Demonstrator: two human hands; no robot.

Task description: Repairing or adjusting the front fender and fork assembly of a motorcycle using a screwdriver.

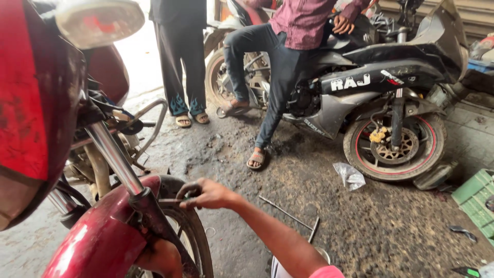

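Beside the front wheel of the red motorcycle (41, 118), the biggest risk sat with the machine itself: it leaned over the person, and a hard pull at the fork could have rocked it on the oily floor (360, 226). At the red mudguard (98, 242) and front tyre (198, 231), the right hand (208, 194) was clenched around a thin metal tool (172, 201) pressed toward the lower fork leg (154, 216); a slip there would likely have driven the knuckles into the tyre or the fork. The left hand (162, 257) lay low against the wheel behind the fork leg, and whether it gripped anything could not be told; it seemed exposed if the tool jumped. Across the floor stood a grey motorcycle (370, 87) with a person seated on it (293, 31), one sandalled foot set down near the work, and another person standing (180, 56) behind, both crowding the space. Nearer, a long T-handled wrench (296, 219) lay just beside the forearm, easy to kneel on, with a crumpled plastic bag (350, 175) and a green crate (476, 198) further off.
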